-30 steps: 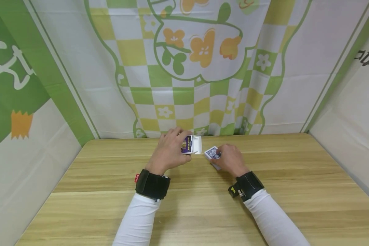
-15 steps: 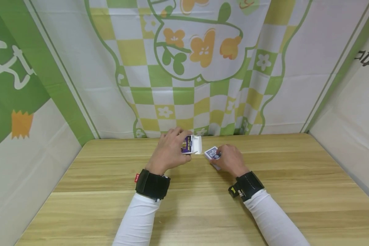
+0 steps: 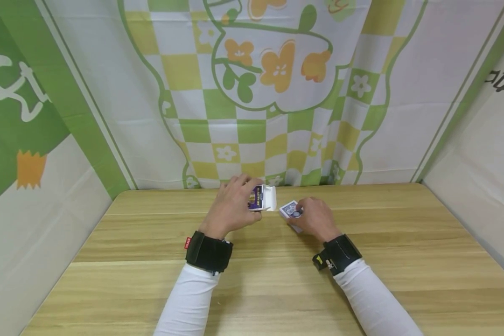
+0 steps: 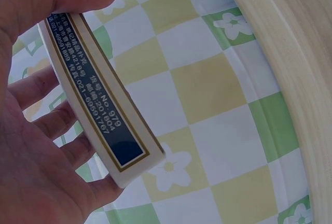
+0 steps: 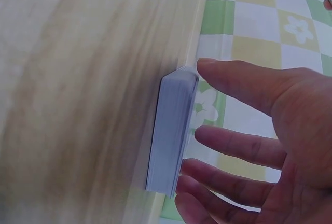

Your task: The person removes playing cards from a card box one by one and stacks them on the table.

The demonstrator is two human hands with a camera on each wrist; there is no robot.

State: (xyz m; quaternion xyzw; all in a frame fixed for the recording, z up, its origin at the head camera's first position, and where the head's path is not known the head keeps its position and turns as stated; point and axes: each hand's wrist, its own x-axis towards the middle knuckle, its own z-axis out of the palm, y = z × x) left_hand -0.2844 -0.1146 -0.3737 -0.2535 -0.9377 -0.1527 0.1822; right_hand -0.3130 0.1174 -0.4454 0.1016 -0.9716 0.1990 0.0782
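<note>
My left hand (image 3: 232,207) grips a small purple playing card box (image 3: 255,198) above the back of the table. Its white end flap hangs open toward the right. In the left wrist view the thumb lies at one end of the box's printed side (image 4: 101,97), fingers behind it. A deck of playing cards (image 3: 290,209) with blue patterned backs lies on the table just right of the box. Over it is my right hand (image 3: 317,218). The right wrist view shows loosely extended fingers with their tips right at the top of the deck (image 5: 171,130), not wrapped around it.
The wooden table (image 3: 277,289) ends at a checkered, flowered curtain (image 3: 252,130) close behind both hands. White and green cloth walls stand at the left and right. Both wrists wear black straps (image 3: 208,252).
</note>
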